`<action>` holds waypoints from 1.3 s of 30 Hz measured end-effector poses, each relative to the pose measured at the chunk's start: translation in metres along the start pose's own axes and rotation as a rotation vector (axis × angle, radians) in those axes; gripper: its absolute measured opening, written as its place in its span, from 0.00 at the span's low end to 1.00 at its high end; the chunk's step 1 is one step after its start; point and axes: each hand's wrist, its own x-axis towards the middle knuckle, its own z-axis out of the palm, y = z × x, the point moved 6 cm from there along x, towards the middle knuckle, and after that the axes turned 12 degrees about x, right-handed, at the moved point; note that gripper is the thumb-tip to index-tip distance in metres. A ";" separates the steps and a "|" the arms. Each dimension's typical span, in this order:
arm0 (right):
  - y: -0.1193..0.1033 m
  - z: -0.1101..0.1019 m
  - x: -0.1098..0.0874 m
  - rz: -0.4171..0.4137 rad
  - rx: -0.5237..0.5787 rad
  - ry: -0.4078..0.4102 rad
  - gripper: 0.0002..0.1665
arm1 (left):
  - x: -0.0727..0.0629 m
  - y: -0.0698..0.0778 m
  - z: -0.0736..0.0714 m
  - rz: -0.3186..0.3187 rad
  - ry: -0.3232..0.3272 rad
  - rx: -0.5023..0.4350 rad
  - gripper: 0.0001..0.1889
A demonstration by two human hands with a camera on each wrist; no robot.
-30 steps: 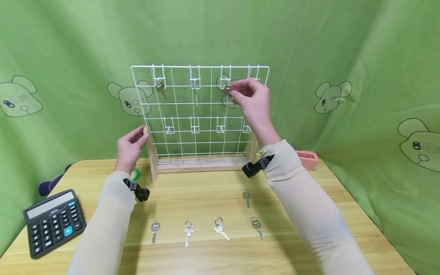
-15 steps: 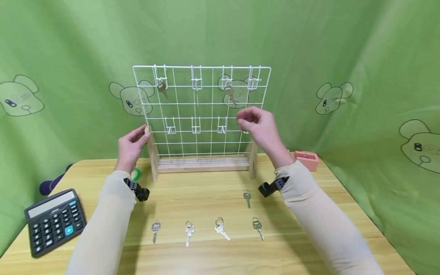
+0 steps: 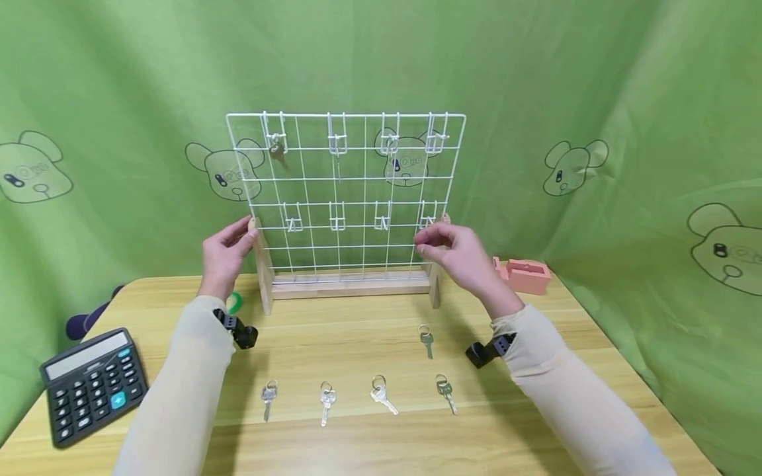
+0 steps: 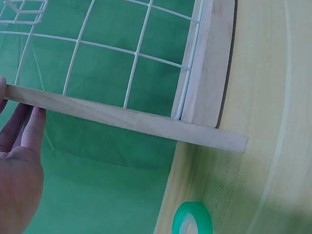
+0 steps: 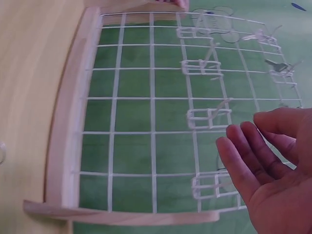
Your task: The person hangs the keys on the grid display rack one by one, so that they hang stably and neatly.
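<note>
A white wire grid rack (image 3: 349,178) stands in a wooden base, with two rows of hooks. My left hand (image 3: 221,259) grips the top of its left wooden post (image 3: 262,268), thumb on one side and fingers on the other. My right hand (image 3: 457,254) is in front of the rack's lower right, holding nothing; its fingers are loosely bent in the right wrist view. A key (image 3: 277,152) hangs from the upper left hook, and another key (image 3: 338,162) is seen edge-on at the second hook. The key at the third hook barely shows.
Several keys with rings lie on the table, including a lone key (image 3: 426,340) nearer the rack and a key (image 3: 444,393) in the front row. A calculator (image 3: 94,387) sits at left. Green tape (image 3: 235,303) is beside the left post, a pink box (image 3: 524,276) at right.
My right hand has left the key at the third upper hook and come down to the rack's lower right. That key swung and now looks nearly edge-on. The left hand stays put.
</note>
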 end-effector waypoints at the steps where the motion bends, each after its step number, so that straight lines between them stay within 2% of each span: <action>1: 0.003 0.000 -0.002 0.006 -0.008 -0.005 0.12 | 0.000 0.000 0.000 0.000 -0.001 -0.001 0.25; 8: 0.030 -0.006 -0.015 0.072 -0.042 -0.026 0.12 | 0.001 0.001 0.001 -0.004 -0.011 -0.006 0.25; 15: 0.059 -0.006 -0.026 0.093 -0.061 -0.108 0.11 | 0.000 0.000 0.000 0.001 -0.019 -0.011 0.25; 20: 0.076 -0.001 -0.035 0.077 -0.100 -0.157 0.11 | -0.001 -0.001 -0.001 -0.004 -0.021 -0.006 0.25; 27: 0.100 0.010 -0.045 0.116 -0.148 -0.217 0.14 | -0.003 -0.002 -0.003 -0.008 -0.009 -0.012 0.26; 33: 0.116 0.013 -0.050 0.133 -0.182 -0.262 0.15 | -0.001 -0.001 -0.002 -0.004 -0.015 -0.024 0.26; 39: 0.122 0.018 -0.050 0.119 -0.200 -0.296 0.16 | -0.001 0.001 -0.002 0.005 -0.022 -0.034 0.25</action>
